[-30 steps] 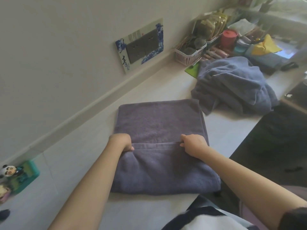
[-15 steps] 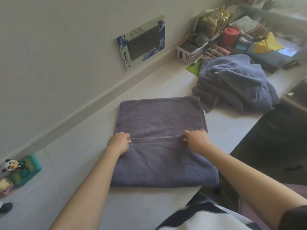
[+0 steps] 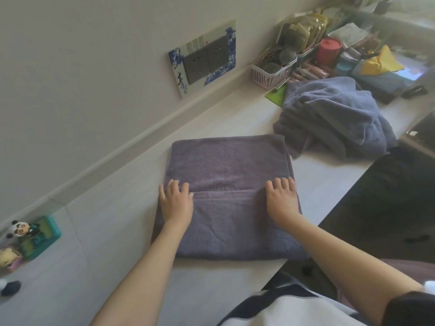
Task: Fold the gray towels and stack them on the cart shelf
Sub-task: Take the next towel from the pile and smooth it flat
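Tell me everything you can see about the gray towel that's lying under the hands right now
The folded gray terry-cloth towel lies flat on the pale countertop near its front edge, a thick, roughly square slab of soft nap. Its near half is folded over the far half, the hemmed edge running straight across the middle. The left hand and right hand rest flat on it, fingers spread over that edge at either side. A rumpled heap of blue-gray towels lies just beyond its far right corner.
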